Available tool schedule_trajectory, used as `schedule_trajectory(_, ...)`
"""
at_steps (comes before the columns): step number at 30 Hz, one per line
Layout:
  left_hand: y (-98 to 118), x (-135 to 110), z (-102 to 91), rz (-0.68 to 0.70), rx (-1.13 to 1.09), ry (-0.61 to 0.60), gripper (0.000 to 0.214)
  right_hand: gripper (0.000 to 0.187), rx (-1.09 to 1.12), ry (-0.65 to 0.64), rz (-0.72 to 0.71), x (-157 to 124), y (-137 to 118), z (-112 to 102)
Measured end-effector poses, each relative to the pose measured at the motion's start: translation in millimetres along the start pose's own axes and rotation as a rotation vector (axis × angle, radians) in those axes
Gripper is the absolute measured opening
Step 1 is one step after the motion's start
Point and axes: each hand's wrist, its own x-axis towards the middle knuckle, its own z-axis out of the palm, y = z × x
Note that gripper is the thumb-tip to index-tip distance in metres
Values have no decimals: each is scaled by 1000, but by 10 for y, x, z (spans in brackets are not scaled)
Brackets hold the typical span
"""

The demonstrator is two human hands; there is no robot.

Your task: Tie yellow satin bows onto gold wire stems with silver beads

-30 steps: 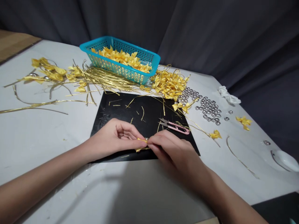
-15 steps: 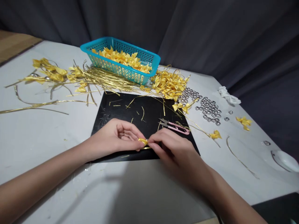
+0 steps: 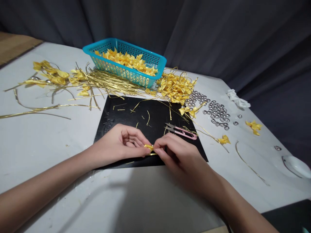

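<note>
Two bare hands meet low over a black mat (image 3: 126, 119), and I can see them from where I stand. The left hand (image 3: 119, 140) is nearly closed, its thumb and finger pinching a small yellow bow (image 3: 148, 147), with the other fingers curled in. The right hand (image 3: 179, 152) pinches the bow's 3 o'clock end, but its fingertips hide how much they hold. So the bow sits between both hands. A bit of gold string (image 3: 152, 154) shows at 6 o'clock, just by it.

From the bow, pink snips (image 3: 178, 129) lie on the mat at 2 o'clock, blades apart. Farther that way, shiny silver beads (image 3: 215, 111) sit bunched on the white table (image 3: 60, 129). A heap of bows (image 3: 176, 87) is at 1 o'clock. Long gold strings (image 3: 111, 82) lie piled at 11 o'clock, and some loose bows (image 3: 59, 77) are at 10. Behind the strings is a blue basket (image 3: 114, 69) with lots of yellow bows inside. Past the table, at 12 o'clock, hangs a dark curtain (image 3: 136, 19).
</note>
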Motion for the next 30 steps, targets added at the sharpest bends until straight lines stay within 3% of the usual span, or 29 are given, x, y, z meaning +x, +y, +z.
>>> schedule_trajectory(7,4,-1,14,6,35,15,9,13,10,-4,15,-6,-18,12)
schedule_trajectory(15,53,12,15,-41,41,55,10,18,64,2,-104,-47,14,-2)
schedule_trajectory(20,33,-1,-3,-44,48,32,8,15,84,61,-89,-43,27,17)
schedule_trajectory(26,-3,-5,0,25,86,36,7,13,73,-18,22,-7,-5,9)
schedule_trajectory(30,14,-2,11,9,95,40,7,12,137,13,24,-1,16,41)
